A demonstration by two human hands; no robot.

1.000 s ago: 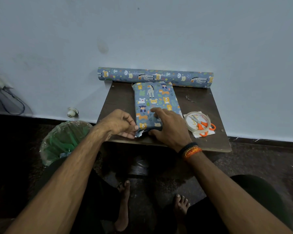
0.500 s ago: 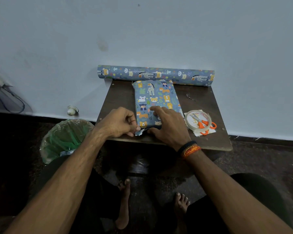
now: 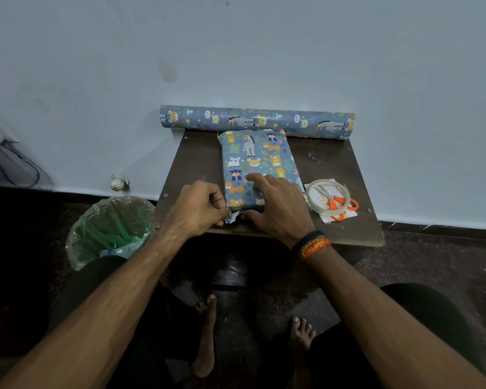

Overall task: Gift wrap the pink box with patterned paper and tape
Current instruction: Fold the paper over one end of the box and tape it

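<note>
The box (image 3: 257,161) lies lengthwise on the small brown table (image 3: 197,161), covered in blue animal-print paper; no pink shows. My right hand (image 3: 275,206) rests flat on its near end, fingers spread over the top and thumb at the near face. My left hand (image 3: 201,206) pinches the loose paper flap (image 3: 234,217) at the box's near left corner, white underside showing. The tape roll (image 3: 328,195) lies to the right of the box with orange-handled scissors (image 3: 335,202) on top of it.
A roll of the same paper (image 3: 257,121) lies along the wall at the table's back edge. A bin with a green liner (image 3: 111,228) stands on the floor to the left. My bare feet are under the table's front edge.
My left hand has closed tighter on the corner flap and pulled it in against the box. My right hand stays pressed on the near end.
</note>
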